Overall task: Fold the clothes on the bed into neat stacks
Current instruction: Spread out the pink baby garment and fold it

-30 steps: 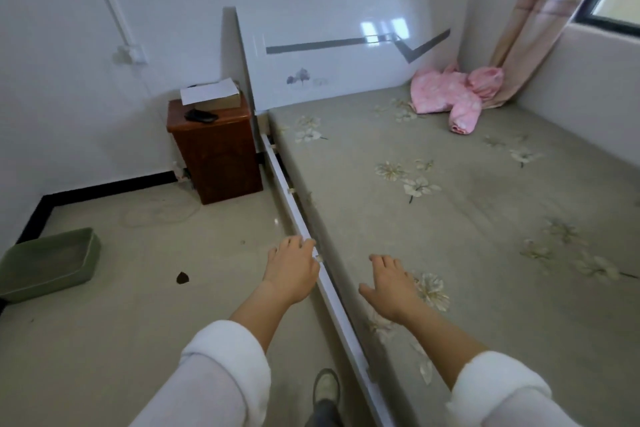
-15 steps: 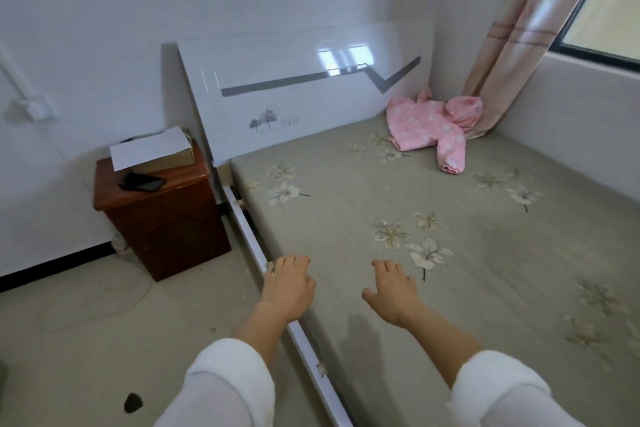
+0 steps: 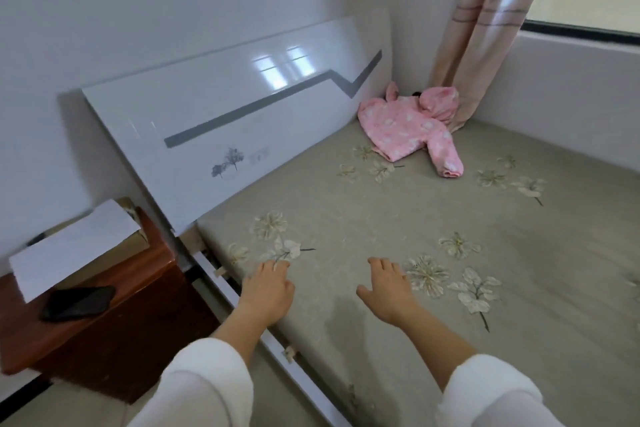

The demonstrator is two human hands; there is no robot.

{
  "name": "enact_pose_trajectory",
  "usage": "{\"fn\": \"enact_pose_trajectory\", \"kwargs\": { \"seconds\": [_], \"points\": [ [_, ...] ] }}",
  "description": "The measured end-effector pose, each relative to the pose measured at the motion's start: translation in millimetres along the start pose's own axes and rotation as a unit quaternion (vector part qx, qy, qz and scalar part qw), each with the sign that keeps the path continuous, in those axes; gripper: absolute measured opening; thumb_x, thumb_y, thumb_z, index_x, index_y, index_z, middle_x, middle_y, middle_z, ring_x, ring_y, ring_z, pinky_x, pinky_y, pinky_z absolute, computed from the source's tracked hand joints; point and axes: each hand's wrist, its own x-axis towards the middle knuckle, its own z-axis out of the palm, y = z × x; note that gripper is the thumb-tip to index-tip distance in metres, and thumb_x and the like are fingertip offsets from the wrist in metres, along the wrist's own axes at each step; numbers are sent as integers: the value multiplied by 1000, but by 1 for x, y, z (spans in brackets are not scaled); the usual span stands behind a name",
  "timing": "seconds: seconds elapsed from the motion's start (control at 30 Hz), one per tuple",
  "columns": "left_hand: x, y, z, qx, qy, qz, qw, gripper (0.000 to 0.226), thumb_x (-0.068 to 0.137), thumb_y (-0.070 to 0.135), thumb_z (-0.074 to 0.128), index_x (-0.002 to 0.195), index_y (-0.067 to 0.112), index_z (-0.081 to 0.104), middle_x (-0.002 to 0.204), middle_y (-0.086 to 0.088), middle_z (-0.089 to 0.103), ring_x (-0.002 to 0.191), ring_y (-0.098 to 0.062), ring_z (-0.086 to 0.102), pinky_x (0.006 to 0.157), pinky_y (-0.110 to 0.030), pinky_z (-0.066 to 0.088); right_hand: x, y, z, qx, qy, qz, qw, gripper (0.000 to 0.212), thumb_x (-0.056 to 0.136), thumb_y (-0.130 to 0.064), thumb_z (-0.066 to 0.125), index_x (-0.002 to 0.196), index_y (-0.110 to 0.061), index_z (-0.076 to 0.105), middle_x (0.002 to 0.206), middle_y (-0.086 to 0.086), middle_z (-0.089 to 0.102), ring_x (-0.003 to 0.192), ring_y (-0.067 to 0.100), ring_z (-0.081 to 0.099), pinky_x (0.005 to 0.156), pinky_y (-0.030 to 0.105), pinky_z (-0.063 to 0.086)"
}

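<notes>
Pink fleece, dotted with pale spots, lies crumpled in the far corner of the bed: the pink garment (image 3: 408, 125) is bunched where the headboard (image 3: 221, 121) meets the curtain (image 3: 485, 31), one sleeve trailing out over the flowered mattress (image 3: 346, 204). It is not yet folded, and I see no other clothes or stacks on the bed.

My left hand (image 3: 266, 291) is at the near edge of the mattress, fingers loosely spread and holding nothing. My right hand (image 3: 388, 284) is just beside it, further in over the bed, also spread and empty. Both are well apart from the garment.

I judge the risk to be the reach. Stretching from here, I might catch only the trailing sleeve and drag the piece into a worse tangle. Its far edge sits against the curtain, so a careless pull could tug that hem along too.

At my left, a dark phone (image 3: 79, 302) rests on the wooden nightstand (image 3: 114, 308).
</notes>
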Motion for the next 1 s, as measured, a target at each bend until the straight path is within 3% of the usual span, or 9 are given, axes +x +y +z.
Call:
{"fn": "enact_pose_trajectory", "kwargs": {
  "seconds": [0.37, 0.53, 0.73, 1.0],
  "points": [
    [253, -17, -33, 16, 7, 110, 994, 44, 98, 28, 35, 141, 19, 35, 143, -3, 40, 128, -21, 37, 102, -35, 34, 197, 7, -24, 19, 24, 115, 993, 64, 96, -43, 45, 148, -14, 21, 151, 7, 30, 138, 27, 28, 111, 45, 26],
    [355, -23, -23, 30, -37, 138, 989, 45, 98, 29, 35, 142, 18, 33, 150, -6, 31, 136, -21, 30, 107, -38, 30, 291, 12, -18, 34, 8, 161, 986, 64, 97, -42, 45, 148, -14, 21, 152, 6, 29, 139, 27, 26, 112, 46, 24],
    [471, -28, 8, 45, -92, 152, 983, 45, 99, 30, 35, 142, 17, 33, 150, -7, 31, 134, -22, 32, 106, -37, 30, 386, 20, -4, 37, -21, 199, 979, 66, 96, -43, 44, 150, -16, 17, 153, 6, 27, 141, 27, 22, 113, 46, 22],
    [633, -3, 94, 27, -116, 181, 976, 52, 98, 28, 36, 146, 12, 27, 156, -14, 20, 141, -29, 21, 110, -45, 27, 504, 71, 40, 46, 6, 247, 968, 62, 96, -42, 45, 146, -11, 24, 146, 6, 35, 136, 26, 30, 108, 43, 29]
  ]
}}
